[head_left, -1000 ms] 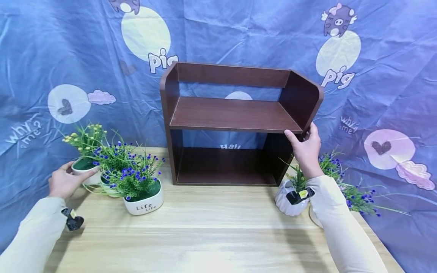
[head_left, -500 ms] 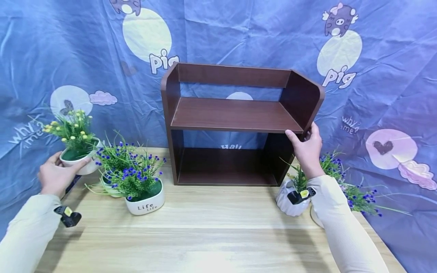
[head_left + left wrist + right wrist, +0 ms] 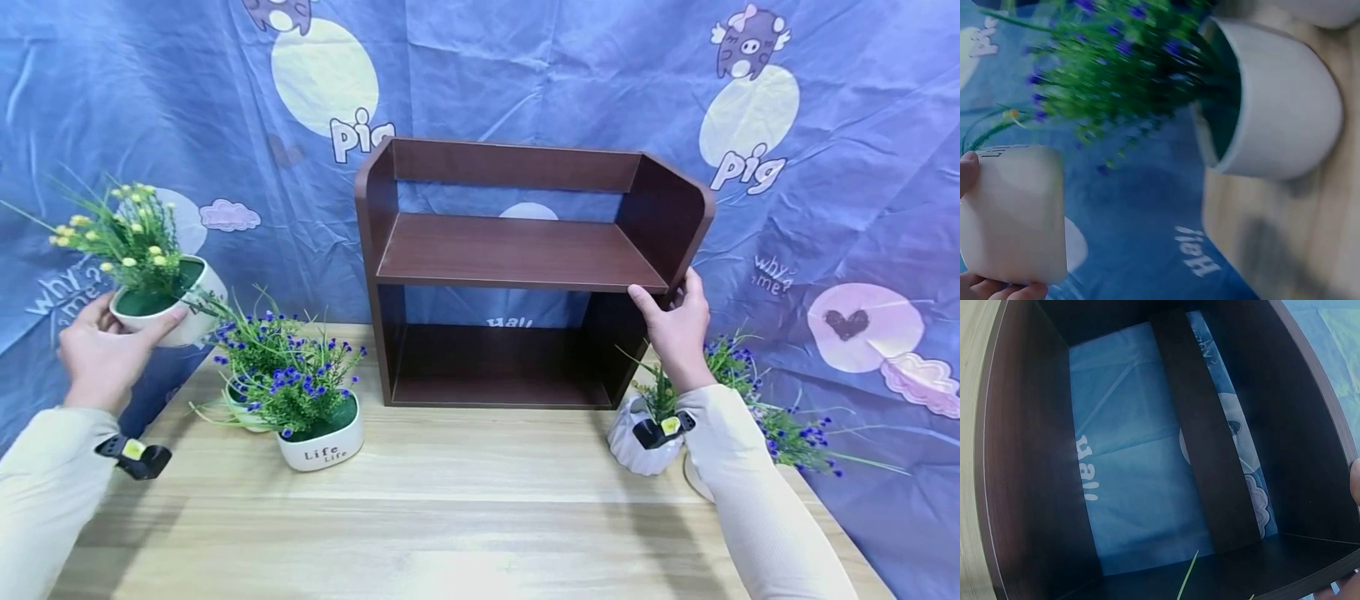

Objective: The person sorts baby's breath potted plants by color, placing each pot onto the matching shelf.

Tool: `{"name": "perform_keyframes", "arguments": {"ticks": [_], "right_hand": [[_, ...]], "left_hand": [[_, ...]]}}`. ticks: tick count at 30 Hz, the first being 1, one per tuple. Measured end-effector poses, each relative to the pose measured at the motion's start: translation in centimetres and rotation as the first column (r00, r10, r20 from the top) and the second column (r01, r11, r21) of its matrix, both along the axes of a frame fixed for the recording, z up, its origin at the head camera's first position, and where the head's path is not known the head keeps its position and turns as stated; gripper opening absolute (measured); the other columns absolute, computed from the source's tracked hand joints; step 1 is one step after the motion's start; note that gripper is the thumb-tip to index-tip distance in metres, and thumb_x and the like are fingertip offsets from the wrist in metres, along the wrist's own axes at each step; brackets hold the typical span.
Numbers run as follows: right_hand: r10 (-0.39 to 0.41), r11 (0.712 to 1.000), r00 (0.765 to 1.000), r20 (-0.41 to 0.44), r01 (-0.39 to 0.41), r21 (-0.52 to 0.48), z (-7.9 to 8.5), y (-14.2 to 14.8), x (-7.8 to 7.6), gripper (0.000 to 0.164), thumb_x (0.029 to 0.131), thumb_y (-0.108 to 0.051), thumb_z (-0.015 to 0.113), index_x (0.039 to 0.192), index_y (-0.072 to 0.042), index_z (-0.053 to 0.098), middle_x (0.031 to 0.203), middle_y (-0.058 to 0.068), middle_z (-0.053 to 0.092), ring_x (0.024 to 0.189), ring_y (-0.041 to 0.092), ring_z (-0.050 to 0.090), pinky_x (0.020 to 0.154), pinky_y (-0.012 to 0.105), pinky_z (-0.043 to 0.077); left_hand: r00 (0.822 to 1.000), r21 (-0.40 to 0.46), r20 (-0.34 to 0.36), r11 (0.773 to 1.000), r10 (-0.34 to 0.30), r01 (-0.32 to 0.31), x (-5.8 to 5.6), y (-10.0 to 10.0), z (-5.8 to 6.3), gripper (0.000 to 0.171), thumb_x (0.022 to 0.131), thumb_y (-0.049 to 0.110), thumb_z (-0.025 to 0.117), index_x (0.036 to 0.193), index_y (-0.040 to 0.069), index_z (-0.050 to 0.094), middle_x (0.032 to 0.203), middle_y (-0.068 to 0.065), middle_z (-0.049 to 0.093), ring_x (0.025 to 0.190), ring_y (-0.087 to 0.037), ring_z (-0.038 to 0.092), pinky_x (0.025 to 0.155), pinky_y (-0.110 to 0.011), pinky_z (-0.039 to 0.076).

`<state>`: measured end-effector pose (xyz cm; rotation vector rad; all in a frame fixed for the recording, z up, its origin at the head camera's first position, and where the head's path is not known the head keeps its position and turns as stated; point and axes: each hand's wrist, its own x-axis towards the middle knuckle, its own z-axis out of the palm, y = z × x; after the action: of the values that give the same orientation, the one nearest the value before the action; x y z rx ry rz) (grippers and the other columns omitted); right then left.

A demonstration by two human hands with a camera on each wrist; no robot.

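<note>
Shelf [image 3: 517,254], dark brown, two-tier: upright on the bench [image 3: 450,525]. White pot with yellow flowers [image 3: 161,304]: left of the shelf, above bench level; left hand [image 3: 108,354] with its grip holding the pot's sides. Right hand [image 3: 678,333]: grip pinching the shelf's right panel. Blue-flowered "Life" pot [image 3: 322,446]: left of the shelf. Ribbed white pot [image 3: 633,454]: near the shelf's right front corner.

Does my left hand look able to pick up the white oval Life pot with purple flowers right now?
Probably not: your left hand grips a white pot of yellow flowers, so it's occupied, though nothing blocks the near side of the purple-flowered Life pot.
</note>
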<state>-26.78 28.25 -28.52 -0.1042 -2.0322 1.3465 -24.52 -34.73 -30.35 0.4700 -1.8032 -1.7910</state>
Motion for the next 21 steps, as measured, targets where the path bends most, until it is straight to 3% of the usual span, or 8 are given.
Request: {"name": "perform_keyframes", "arguments": {"ticks": [4,8,14,21], "right_hand": [[-0.003,1.000,1.000,-0.004,0.003,-0.001,-0.1,0.1,-0.1,0.066,0.084,-0.027,0.074,0.141,-0.016,0.043,0.129,0.006,0.053,0.118,0.015,0.053,0.096,0.024,0.041],[-0.002,1.000,1.000,-0.004,0.002,-0.004,0.0,0.1,-0.1,0.066,0.084,-0.028,0.074,0.141,-0.016,0.043,0.130,0.006,0.053,0.118,0.015,0.053,0.097,0.025,0.040],[-0.007,1.000,1.000,-0.008,0.007,-0.006,0.1,0.1,-0.1,0.066,0.084,-0.027,0.074,0.141,-0.014,0.043,0.129,0.007,0.053,0.117,0.016,0.053,0.097,0.025,0.041],[-0.013,1.000,1.000,-0.007,0.013,0.002,0.1,-0.1,-0.1,0.066,0.084,-0.027,0.075,0.140,-0.014,0.044,0.129,0.007,0.053,0.116,0.016,0.053,0.098,0.026,0.041]], "left_hand": [[0.997,0.027,-0.069,0.999,-0.021,0.023,0.3,0.9,1.7,0.081,0.071,0.002,0.082,0.142,0.012,0.044,0.135,0.003,0.054,0.123,-0.003,0.050,0.086,-0.005,0.042],[0.988,0.004,-0.127,0.996,-0.085,0.086,0.7,1.8,3.2,0.084,0.072,0.001,0.082,0.145,0.011,0.041,0.132,0.004,0.056,0.124,-0.003,0.050,0.084,-0.005,0.043],[0.939,-0.008,-0.251,0.971,-0.234,0.240,1.2,3.2,4.8,0.084,0.072,-0.007,0.080,0.145,0.007,0.040,0.121,0.004,0.061,0.118,-0.005,0.054,0.080,-0.006,0.046],[0.904,-0.067,-0.270,0.943,-0.331,0.325,2.0,5.5,6.5,0.080,0.072,-0.007,0.079,0.143,0.008,0.045,0.119,0.004,0.063,0.113,-0.003,0.058,0.081,-0.007,0.047]]}}
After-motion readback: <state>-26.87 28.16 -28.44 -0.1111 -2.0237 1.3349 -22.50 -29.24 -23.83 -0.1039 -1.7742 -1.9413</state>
